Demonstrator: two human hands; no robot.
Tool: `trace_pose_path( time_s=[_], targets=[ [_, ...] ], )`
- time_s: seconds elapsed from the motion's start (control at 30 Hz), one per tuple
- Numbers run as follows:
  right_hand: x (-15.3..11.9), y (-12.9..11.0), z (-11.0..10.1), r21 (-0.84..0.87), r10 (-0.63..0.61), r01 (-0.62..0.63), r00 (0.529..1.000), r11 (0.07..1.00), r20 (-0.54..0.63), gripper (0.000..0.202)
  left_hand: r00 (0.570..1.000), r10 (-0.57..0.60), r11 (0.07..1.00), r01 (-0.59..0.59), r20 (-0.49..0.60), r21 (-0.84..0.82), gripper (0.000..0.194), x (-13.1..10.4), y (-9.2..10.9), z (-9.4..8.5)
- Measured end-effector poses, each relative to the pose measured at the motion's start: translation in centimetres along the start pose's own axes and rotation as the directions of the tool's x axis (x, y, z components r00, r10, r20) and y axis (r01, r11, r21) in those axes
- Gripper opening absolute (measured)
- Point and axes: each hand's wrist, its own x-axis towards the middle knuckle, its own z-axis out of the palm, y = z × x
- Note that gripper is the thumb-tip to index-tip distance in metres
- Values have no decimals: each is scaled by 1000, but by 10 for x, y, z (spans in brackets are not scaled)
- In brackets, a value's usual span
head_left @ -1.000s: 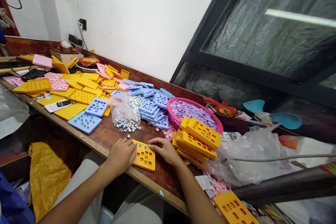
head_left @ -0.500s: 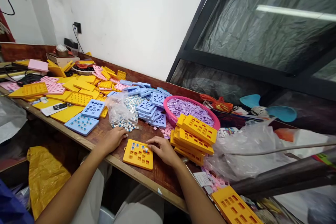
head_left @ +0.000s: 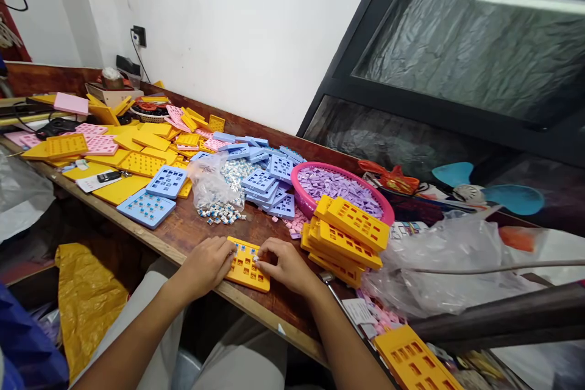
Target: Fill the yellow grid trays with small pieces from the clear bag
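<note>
A yellow plate with square holes lies near the table's front edge, with several small blue-and-white pieces set along its upper part. My left hand is over the plate's left side, its fingers closed together at the holes; what they hold is hidden. At the plate's upper right, my right hand pinches a small white piece between thumb and forefinger. Behind the plate lies a loose heap of small blue-and-white pieces, beside a clear plastic bag.
Stacked yellow plates stand to the right, before a pink basket of purple pieces. Blue plates are piled behind the heap. Two more blue plates lie left. Yellow and pink plates cover the far left. A plastic bag lies right.
My left hand has moved from the loose pieces to the yellow plate's left side. My right hand's thumb and forefinger now pinch at the plate's upper right. The camera view has shifted slightly.
</note>
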Motion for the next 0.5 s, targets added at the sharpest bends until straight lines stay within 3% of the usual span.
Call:
trace_pose_path(
  time_s=[0.2,0.3,0.5],
  targets=[
    [0,-2,3,78,55,-53,998,996,-16,13,998,35,988,-44,61,146,22,4,-4,5],
    [0,-4,-1,142,44,-44,999,989,-3,24,998,55,991,-59,37,123,19,3,-9,3],
    [0,4,-4,301,90,-103,994,948,57,20,996,88,992,-88,4,95,21,3,-13,2]
  ],
)
